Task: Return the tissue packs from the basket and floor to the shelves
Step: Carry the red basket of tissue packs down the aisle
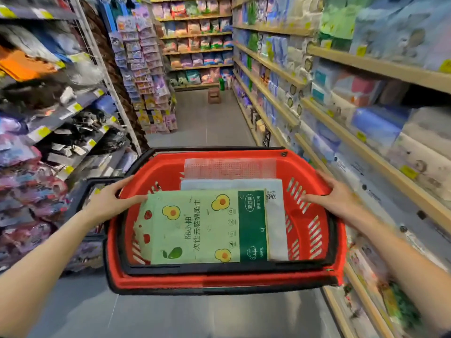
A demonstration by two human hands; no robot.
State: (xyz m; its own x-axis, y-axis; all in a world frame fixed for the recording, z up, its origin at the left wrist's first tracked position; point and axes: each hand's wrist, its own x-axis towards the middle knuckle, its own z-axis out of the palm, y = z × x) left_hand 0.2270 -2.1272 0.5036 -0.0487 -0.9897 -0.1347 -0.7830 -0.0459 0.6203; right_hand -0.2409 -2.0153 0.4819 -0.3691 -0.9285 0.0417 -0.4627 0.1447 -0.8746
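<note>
A red basket (227, 280) with black rims is held up in front of me over the aisle floor. My left hand (111, 200) grips its left rim and my right hand (334, 196) grips its right rim. Inside lies a green tissue pack (202, 228) with avocado pictures on top. A white tissue pack (275, 215) lies partly under it, and a clear pink-tinted pack (229, 167) lies at the far end. The wooden tissue shelves (366, 147) run along my right.
Shelves of hanging accessories (48, 132) line the left side. A display rack of small packets (146, 76) stands ahead on the left. A small brown stool (214, 95) stands far down the grey aisle floor, before more shelves at the back.
</note>
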